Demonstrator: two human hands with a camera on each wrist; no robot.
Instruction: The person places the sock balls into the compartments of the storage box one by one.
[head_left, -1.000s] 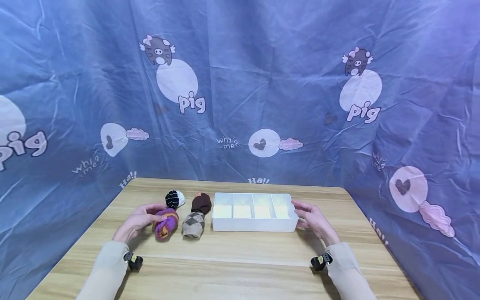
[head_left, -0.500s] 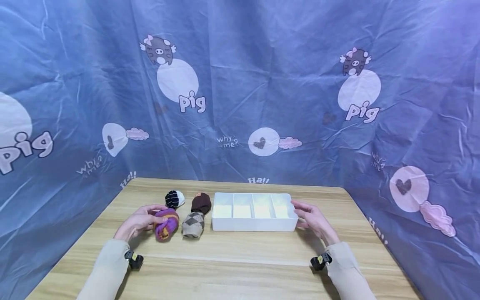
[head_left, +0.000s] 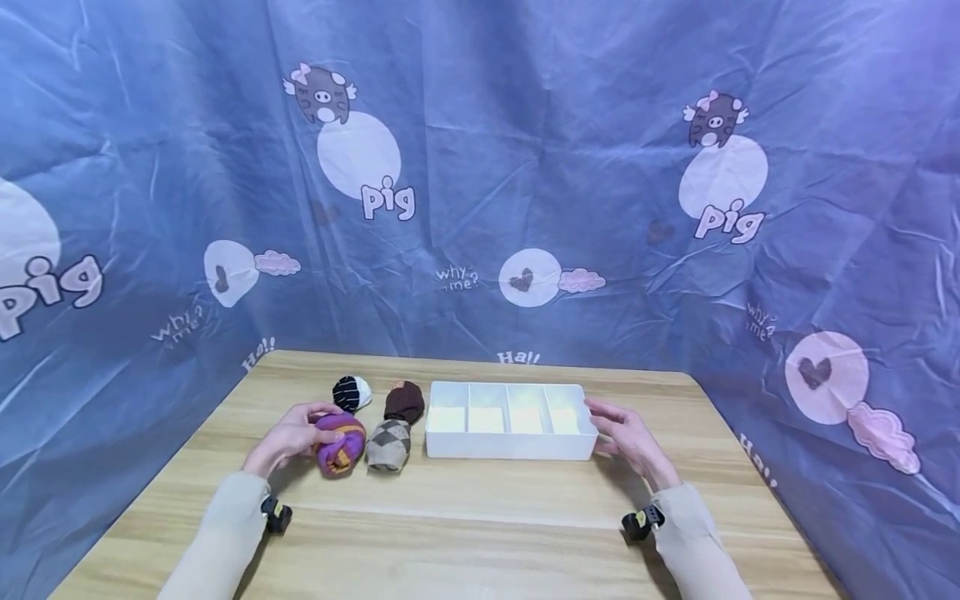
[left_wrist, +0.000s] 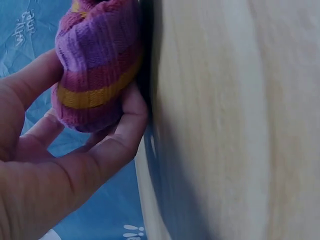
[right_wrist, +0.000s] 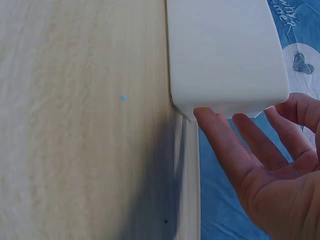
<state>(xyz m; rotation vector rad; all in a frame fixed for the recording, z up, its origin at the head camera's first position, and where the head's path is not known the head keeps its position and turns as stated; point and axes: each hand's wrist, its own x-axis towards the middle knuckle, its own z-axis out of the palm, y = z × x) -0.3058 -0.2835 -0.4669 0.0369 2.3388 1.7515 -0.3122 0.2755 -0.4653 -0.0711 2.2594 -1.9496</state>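
My left hand (head_left: 291, 433) holds a rolled-up pair of socks (head_left: 341, 446), purple with orange stripes. In the left wrist view the thumb lies on one side of the sock ball (left_wrist: 100, 65) and bent fingers (left_wrist: 131, 117) curl round the other, close over the table. At the right end of a white box (head_left: 510, 446) with several compartments is my right hand (head_left: 628, 433). Its extended fingers (right_wrist: 220, 135) touch the end wall in the right wrist view. The compartments show bare floors in the head view.
More rolled socks lie left of the box: a grey-beige argyle pair (head_left: 388, 446) and a dark brown pair (head_left: 404, 403) beside it. Behind the left hand is a black-and-white pair (head_left: 351, 393). A blue printed curtain (head_left: 480, 167) borders the wooden table (head_left: 450, 533).
My left hand has shifted slightly to the right with the purple socks, bringing them close to the argyle pair. The right hand and the box stay put.
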